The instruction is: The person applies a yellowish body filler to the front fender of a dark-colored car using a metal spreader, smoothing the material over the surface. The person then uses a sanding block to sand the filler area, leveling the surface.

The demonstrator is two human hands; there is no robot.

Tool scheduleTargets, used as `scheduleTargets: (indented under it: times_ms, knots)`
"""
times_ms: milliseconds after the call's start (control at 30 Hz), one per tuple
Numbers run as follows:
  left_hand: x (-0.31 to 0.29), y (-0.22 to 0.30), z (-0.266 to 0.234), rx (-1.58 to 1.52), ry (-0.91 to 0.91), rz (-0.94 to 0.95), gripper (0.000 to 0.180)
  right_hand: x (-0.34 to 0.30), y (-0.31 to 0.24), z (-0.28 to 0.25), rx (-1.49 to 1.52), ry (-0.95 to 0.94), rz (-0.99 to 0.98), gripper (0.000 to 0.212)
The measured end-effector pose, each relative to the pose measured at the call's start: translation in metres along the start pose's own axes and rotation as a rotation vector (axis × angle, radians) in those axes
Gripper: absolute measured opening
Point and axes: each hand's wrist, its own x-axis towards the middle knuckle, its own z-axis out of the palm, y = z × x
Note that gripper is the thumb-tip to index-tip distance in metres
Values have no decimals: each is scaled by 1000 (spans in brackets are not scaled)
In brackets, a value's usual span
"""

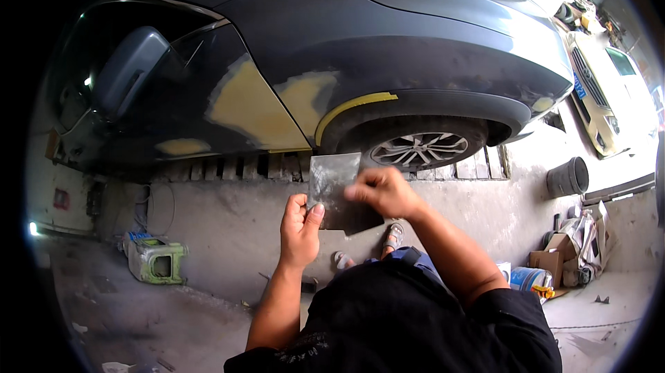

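Observation:
In front of my chest is a dusty grey rectangular sheet of what looks like sandpaper, its lower part dark. My left hand grips its left edge, thumb on the face and fingers behind. At the right edge, my right hand is closed, with thumb and fingertips pinching the sheet; these fingers are slightly blurred. Beyond the sheet stands a dark grey car. A large yellowish filler patch covers part of its door, and another patch lies on the fender. Yellow tape follows the wheel arch.
The car's front wheel is just past my hands, above a floor grating. A green-and-grey stool-like box stands at left. On the right are a black bucket, a cardboard box and a white car.

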Motion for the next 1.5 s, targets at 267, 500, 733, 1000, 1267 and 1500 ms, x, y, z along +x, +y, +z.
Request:
scheduleTargets:
  times_ms: [267,500,733,1000,1267,1500]
  knots:
    - [-12,-6,-4,-224,21,-40,35,7,-3,-19,-35,186,-20,35]
    - [3,-4,-4,-131,-10,-170,27,-1,2,23,-309,-15,-320,27]
    - [1,-4,-6,-175,131,26,27,-4,7,-9,-37,366,-63,17]
    - [-10,-11,18,179,59,107,36,-24,-7,40,-26,336,-106,20]
    - [-9,-17,17,113,141,145,37,-31,8,39,-33,359,-166,18]
    - [-16,8,20,393,-178,-41,40,4,3,13,80,483,-257,18]
